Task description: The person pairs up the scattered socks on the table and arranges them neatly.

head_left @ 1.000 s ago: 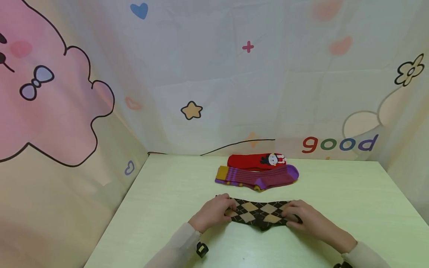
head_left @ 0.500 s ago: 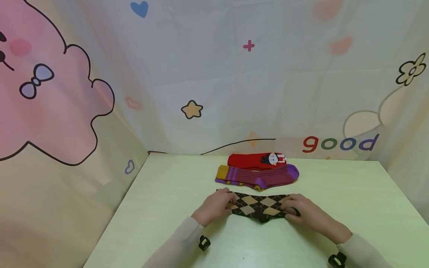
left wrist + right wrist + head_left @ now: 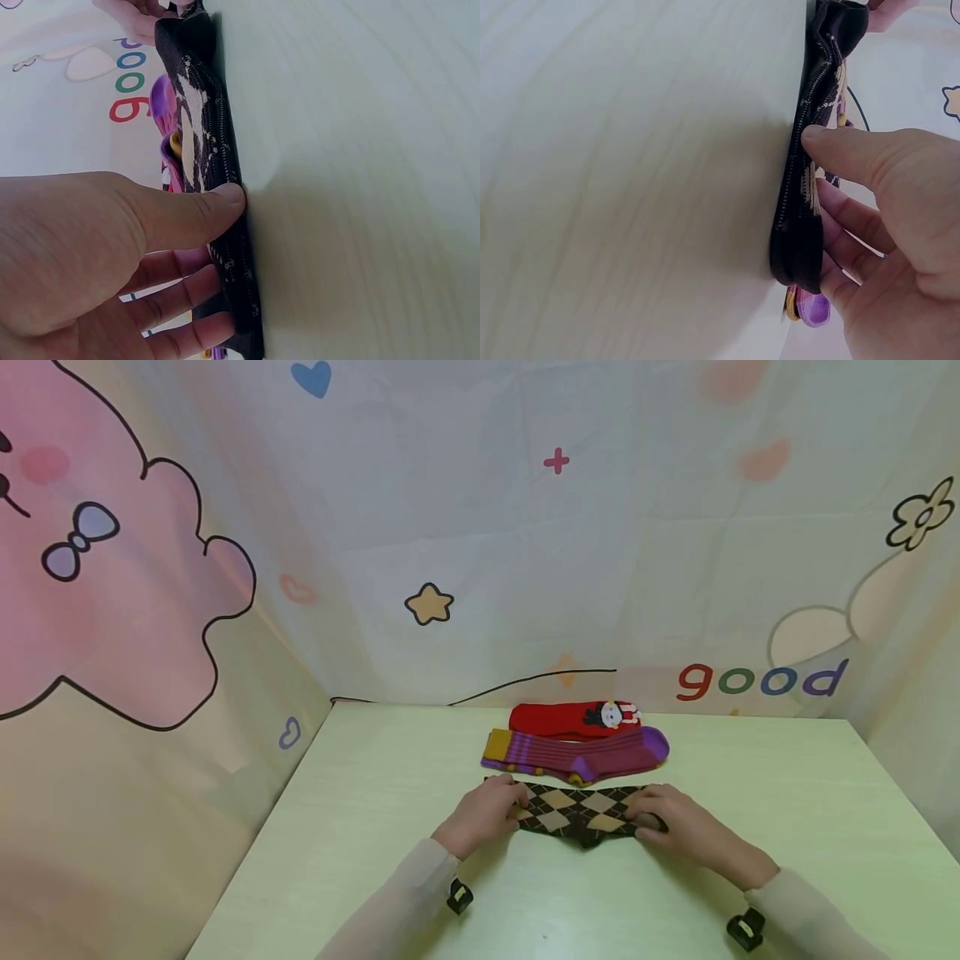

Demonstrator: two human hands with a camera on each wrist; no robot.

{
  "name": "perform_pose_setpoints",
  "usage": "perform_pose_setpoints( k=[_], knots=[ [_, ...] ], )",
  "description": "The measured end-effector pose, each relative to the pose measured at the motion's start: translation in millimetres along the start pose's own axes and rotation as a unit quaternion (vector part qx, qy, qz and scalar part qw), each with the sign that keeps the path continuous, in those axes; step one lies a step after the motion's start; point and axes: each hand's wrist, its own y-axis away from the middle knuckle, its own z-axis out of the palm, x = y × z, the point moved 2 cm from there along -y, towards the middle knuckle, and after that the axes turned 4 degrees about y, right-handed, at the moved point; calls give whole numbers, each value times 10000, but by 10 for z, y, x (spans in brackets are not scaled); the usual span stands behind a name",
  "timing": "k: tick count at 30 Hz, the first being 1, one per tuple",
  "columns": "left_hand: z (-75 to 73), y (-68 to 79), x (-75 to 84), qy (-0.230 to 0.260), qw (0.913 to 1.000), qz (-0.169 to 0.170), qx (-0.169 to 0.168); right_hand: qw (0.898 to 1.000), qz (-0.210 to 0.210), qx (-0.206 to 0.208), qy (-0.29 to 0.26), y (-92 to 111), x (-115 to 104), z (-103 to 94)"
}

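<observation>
A black-and-tan argyle pair of socks (image 3: 558,810) lies stretched sideways on the table, its dark heel pointing towards me. My left hand (image 3: 483,817) pinches the cuff end, with the thumb on the near edge in the left wrist view. At the toe end my right hand (image 3: 681,827) holds the socks between thumb and fingers; the right wrist view shows the dark toe (image 3: 799,251) beside the fingertips. Just beyond lies a maroon pair of socks (image 3: 618,752) with purple toe and mustard cuff. Behind it is a red pair of socks (image 3: 551,720) with a cartoon figure.
The pale table (image 3: 360,802) ends at a printed curtain (image 3: 525,568) at the back, with more cloth along both sides. Each wrist wears a small black device, such as the one on the left (image 3: 459,896).
Both hands have moved forward together, sliding the argyle socks away from me and closer to the maroon pair. The maroon and red pairs have stayed in place.
</observation>
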Motion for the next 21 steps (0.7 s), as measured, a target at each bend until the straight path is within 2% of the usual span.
perform_pose_setpoints(
  k=[10,21],
  knots=[
    [-15,-60,-19,-4,9999,-121,15,10000,8,46,81,-55,45,9],
    [-19,-116,-47,-36,9999,-92,88,10000,77,14,19,-111,79,5]
  ],
)
